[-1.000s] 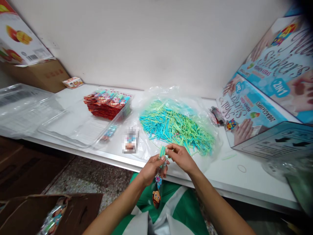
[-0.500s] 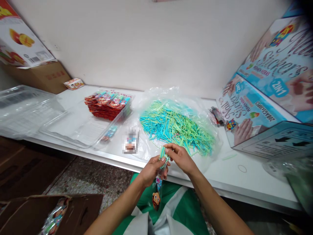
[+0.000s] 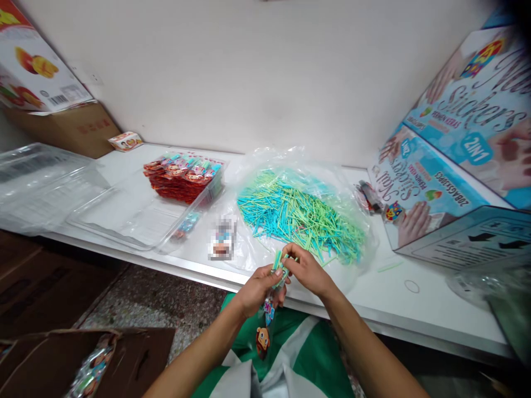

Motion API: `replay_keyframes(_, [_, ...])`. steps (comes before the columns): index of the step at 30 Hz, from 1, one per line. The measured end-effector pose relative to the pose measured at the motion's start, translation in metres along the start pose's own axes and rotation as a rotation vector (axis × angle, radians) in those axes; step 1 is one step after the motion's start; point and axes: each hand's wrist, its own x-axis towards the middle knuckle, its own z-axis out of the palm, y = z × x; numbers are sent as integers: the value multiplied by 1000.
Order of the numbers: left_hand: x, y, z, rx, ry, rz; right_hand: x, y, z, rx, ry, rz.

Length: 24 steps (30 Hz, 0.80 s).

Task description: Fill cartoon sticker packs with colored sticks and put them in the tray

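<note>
White counter (image 3: 415, 309) is seen running along a pale wall, from the left to the right of the scene. At the near edge of it, in the middle, the left hand (image 3: 258, 288) and the right hand (image 3: 307, 272) are brought close together, fingertips almost meeting. A narrow printed packet (image 3: 264, 331) is gripped in the left hand and hangs down over a green and white garment. A small bundle of sticks (image 3: 277, 261), blue and green, stands out of the packet's top and is pinched by the fingers of the right hand. Just beyond the hands, a loose pile of sticks (image 3: 298, 215) in the same colours is spread on clear plastic. Farther left, red packets (image 3: 182, 177) are stacked at the far end of a clear tray (image 3: 124, 221). At the right, blue printed boxes (image 3: 435, 188) are stacked on the counter.
</note>
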Motion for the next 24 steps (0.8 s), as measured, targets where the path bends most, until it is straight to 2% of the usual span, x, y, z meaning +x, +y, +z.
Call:
replay_keyframes(14, [0,2,0,3,1,-11,-2,-10,-1,-94,12,-66])
replay_keyframes(20, [-1,1,-1,9,-12,-11,-2,-5,-1,-95,-3,-51])
replay_keyframes(24, [-1,1,-1,12,-13,-3,-3,-6,1,-107,33,-40])
